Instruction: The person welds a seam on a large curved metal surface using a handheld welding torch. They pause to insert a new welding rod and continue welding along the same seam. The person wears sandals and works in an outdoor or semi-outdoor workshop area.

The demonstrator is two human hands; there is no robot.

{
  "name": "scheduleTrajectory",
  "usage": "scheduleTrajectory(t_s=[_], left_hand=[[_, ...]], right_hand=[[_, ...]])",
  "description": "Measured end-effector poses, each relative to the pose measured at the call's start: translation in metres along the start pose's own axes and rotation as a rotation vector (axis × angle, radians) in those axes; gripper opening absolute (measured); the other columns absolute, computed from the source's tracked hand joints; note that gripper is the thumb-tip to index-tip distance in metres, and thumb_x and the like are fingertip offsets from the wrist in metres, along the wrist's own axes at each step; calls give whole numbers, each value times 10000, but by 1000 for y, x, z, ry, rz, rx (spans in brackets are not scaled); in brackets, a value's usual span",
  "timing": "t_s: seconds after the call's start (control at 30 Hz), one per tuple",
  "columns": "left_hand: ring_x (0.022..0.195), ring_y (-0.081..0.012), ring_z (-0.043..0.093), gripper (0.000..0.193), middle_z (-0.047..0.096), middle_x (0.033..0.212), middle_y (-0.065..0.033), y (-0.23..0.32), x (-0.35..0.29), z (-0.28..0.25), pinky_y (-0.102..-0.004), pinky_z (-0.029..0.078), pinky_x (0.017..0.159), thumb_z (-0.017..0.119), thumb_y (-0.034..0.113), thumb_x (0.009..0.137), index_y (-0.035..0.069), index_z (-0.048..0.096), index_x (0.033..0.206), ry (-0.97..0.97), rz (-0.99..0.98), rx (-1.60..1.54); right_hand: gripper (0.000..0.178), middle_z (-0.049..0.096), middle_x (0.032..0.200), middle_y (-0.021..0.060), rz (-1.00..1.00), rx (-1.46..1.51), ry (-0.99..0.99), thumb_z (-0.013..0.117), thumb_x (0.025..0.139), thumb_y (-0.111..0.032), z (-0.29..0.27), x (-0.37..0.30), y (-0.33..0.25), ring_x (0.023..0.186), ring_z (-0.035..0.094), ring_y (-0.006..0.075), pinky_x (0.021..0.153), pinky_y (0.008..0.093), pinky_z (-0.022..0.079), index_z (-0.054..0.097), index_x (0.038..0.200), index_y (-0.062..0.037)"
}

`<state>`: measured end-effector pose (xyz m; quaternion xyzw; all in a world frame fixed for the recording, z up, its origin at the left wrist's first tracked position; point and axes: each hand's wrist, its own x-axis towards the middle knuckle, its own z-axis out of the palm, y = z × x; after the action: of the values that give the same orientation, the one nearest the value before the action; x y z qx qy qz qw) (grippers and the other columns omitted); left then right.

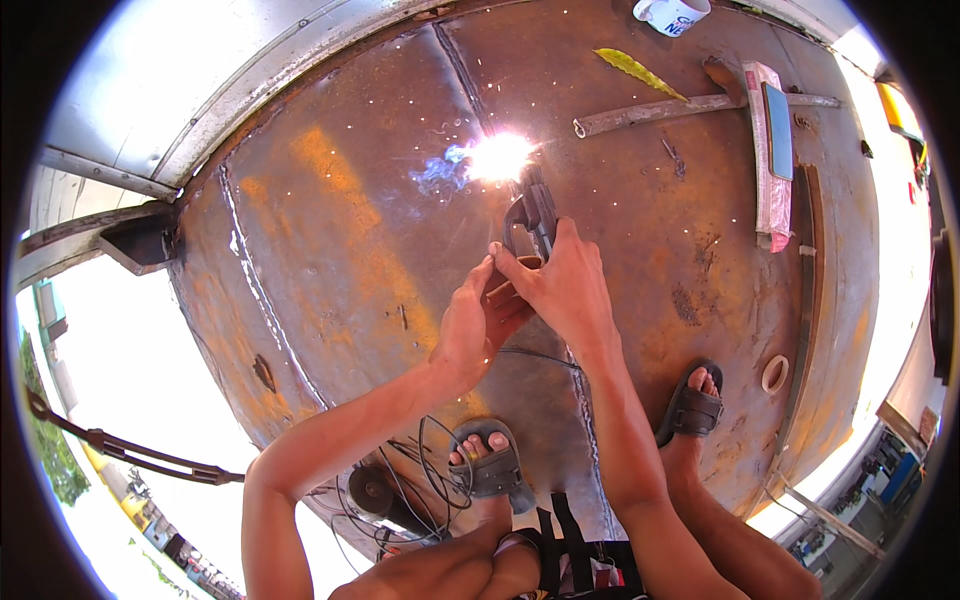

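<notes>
My right hand [568,285] is closed round the handle of a dark welding electrode holder [540,212]. From below and to the left, my left hand [468,325] cups the same handle, its fingers partly hidden and its thumb beside my right one. Beyond the holder's jaws burns a white welding arc [500,157], with bluish smoke on its left and sparks scattered over the rusty steel plate [640,250]. The glare hides the electrode tip. The arc lies on a seam [455,60] that runs away from me; a whitish weld bead [255,285] crosses the plate farther left.
Far right are a white mug [672,18], a yellow-green leaf [638,70], a metal pipe [655,115] and a pink packet [771,215] with a blue flat object [777,130] on it. A tan ring [775,374] lies near my right foot. Black cables [425,450] loop by my left foot.
</notes>
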<state>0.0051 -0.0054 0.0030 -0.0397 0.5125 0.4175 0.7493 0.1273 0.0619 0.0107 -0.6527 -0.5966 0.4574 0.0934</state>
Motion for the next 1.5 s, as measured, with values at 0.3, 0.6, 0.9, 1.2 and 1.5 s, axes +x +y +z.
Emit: scheduleTrajectory(t_s=[0.3, 0.6, 0.9, 1.2, 1.5], left_hand=[[1332, -276, 548, 518, 583, 1444, -135, -1, 0, 0, -442, 400, 1178, 318, 411, 1140, 25, 538, 1405, 11, -4, -12], [1328, -268, 555, 542, 589, 1446, -131, -3, 2, -4, -441, 408, 1170, 340, 434, 1135, 23, 529, 1432, -10, -4, -9], [1330, -265, 553, 551, 586, 1450, -132, -4, 3, -5, -442, 407, 1169, 332, 439, 1138, 23, 522, 1445, -15, -9, -16], [1341, -271, 545, 546, 583, 1452, -134, -5, 1, -3, -444, 401, 1177, 324, 425, 1140, 16, 516, 1444, -3, -10, -22], [1333, -266, 550, 532, 582, 1451, -135, -7, 3, -6, -439, 412, 1171, 326, 411, 1141, 14, 520, 1437, -17, -15, -30]], right_hand=[[641, 702, 807, 338, 19, 9, -4, 825, 840, -446, -1, -1, 0, 864, 733, 492, 748, 504, 587, 562, 975, 123], [640, 689, 789, 337, 10, -18, 20, 833, 831, -445, 1, -1, 1, 849, 722, 505, 739, 518, 575, 560, 971, 118], [631, 687, 780, 335, 32, -10, 9, 832, 830, -438, 0, -1, 0, 839, 723, 502, 726, 520, 573, 560, 959, 117], [640, 691, 789, 340, 20, -7, 18, 836, 828, -435, 2, -1, 4, 846, 725, 504, 730, 518, 578, 562, 969, 126], [643, 696, 796, 336, 24, -30, 17, 836, 824, -440, 3, -2, 5, 843, 724, 505, 737, 520, 579, 557, 972, 120]])
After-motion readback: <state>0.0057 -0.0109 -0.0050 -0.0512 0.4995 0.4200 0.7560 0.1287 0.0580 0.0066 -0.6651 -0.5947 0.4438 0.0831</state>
